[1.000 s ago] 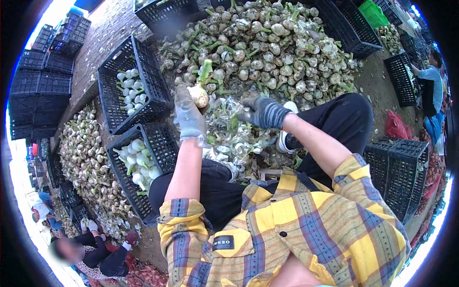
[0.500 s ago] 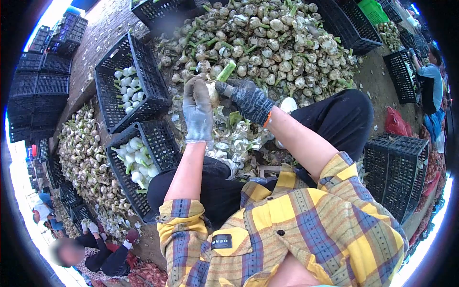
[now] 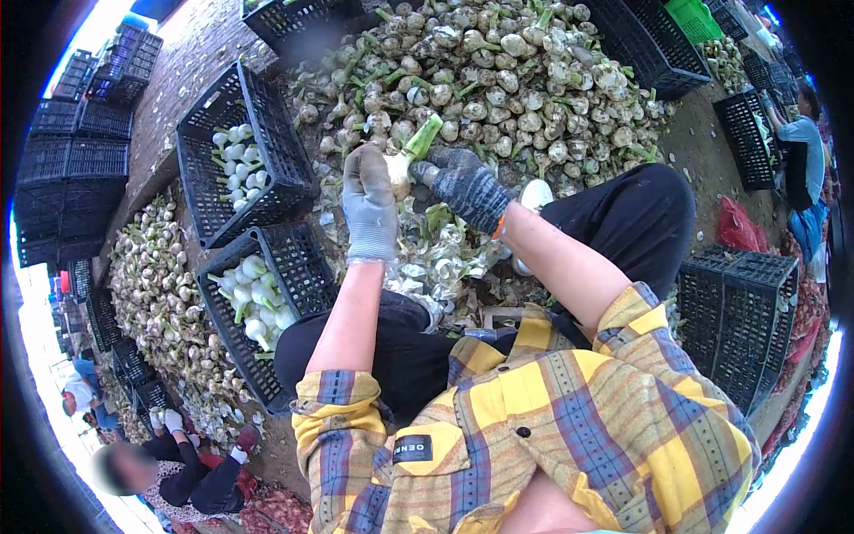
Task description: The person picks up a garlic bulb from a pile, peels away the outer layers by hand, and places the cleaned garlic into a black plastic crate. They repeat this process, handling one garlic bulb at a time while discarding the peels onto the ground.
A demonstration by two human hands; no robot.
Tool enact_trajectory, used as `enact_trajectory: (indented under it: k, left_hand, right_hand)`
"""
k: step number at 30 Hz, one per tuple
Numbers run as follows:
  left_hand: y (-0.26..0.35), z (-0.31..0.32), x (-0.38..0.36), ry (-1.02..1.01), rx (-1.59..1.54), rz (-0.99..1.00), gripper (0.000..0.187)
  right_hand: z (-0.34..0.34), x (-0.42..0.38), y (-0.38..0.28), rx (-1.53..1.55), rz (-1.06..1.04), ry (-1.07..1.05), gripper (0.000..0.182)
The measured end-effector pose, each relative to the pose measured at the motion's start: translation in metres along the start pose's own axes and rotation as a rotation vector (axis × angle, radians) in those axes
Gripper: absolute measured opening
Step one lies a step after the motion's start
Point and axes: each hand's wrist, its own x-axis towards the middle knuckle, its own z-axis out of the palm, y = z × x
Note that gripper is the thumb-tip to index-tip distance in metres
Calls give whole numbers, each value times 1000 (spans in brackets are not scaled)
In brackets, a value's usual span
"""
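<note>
A garlic bulb (image 3: 398, 173) with a thick green stem stub (image 3: 422, 136) is gripped by my left hand (image 3: 367, 196), which wears a light glove with brown-stained fingers. My right hand (image 3: 464, 185), in a dark grey knitted glove, is closed beside the bulb's right side; whether it pinches a bit of skin or a tool cannot be made out. Below both hands lie loose white and papery peelings (image 3: 436, 258). Beyond them rises a large heap of unpeeled garlic (image 3: 507, 80).
Black crates with cleaned white bulbs stand at left, one upper (image 3: 200, 191) and one lower (image 3: 311, 267). Another garlic heap (image 3: 160, 285) lies further left. Stacked crates (image 3: 738, 311) stand at right. One person (image 3: 196, 481) sits lower left; another (image 3: 803, 151) is at far right.
My right hand has shifted slightly down and right, off the base of the stem, so more of the bulb and stem shows. My left hand stays nearly in place.
</note>
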Motion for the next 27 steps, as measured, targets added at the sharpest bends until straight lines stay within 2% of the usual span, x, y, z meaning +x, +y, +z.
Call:
enact_trajectory:
  k: [3,4,7,8,11,12,15,16,19,20,23,24,27]
  left_hand:
    - [19,-5,2,-128,-139,-452,48]
    - [27,0,-2,-103,-140,-552,57]
    - [16,-4,3,-132,-201,-558,55]
    - [10,-3,1,-161,-156,-388,62]
    - [15,4,-13,-185,473,161,64]
    - [10,7,-12,-134,409,154,54]
    - [11,-7,0,-201,-150,-526,47]
    - [12,-8,1,-228,-167,-588,49]
    - [16,-1,-1,-203,-167,-581,48]
    - [8,-2,-3,-188,-40,-454,49]
    - [13,12,-16,-104,-16,-273,51]
    - [19,6,-11,-144,-109,-421,49]
    - [18,-7,-4,-308,-430,-636,48]
  right_hand:
    - [5,7,13,-97,-45,100,32]
    - [6,10,19,-109,-70,135,32]
    - [5,13,22,37,-79,139,31]
    - [1,10,21,109,0,113,30]
    - [-5,17,22,-18,21,211,30]
    - [-3,8,6,118,86,186,30]
    - [0,5,13,-47,-144,290,30]
    - [-1,5,12,-26,-97,262,31]
    - [1,6,4,10,-19,254,31]
    - [-1,6,0,-8,38,243,29]
    - [2,3,-2,78,-2,217,26]
    - [5,6,3,150,-50,239,25]
    - [5,6,13,352,-13,220,25]
